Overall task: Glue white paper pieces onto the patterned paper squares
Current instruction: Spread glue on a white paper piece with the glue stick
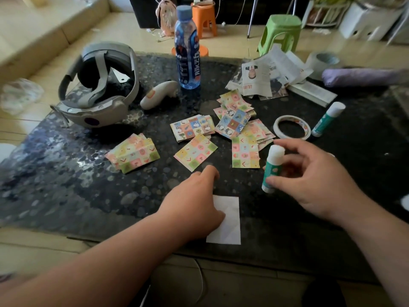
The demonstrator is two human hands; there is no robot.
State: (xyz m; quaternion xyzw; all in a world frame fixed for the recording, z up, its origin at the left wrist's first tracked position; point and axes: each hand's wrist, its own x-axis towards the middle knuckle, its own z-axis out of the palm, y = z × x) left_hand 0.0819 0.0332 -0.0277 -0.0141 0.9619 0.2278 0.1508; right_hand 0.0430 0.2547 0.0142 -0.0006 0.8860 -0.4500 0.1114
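Head view: gluing step, by the look of it. Right hand point(309, 180) pinching a glue stick point(272, 168) upright, cap on or off unclear. Left hand point(199, 196) flat, fingers stretched, pinning the white paper point(231, 222) near the table's point(88, 185) front edge. Next, likely: stick down onto paper, then paper onto the nearest patterned square point(195, 151). Bare tabletop between; tape roll point(291, 126) just beyond.

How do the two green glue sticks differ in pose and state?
The held glue stick stands nearly upright, gripped by the right hand; the far glue stick lies on the table, untouched. The held glue stick is close to the white paper piece; the far glue stick lies beside the tape roll. Both have green bodies and white tops.
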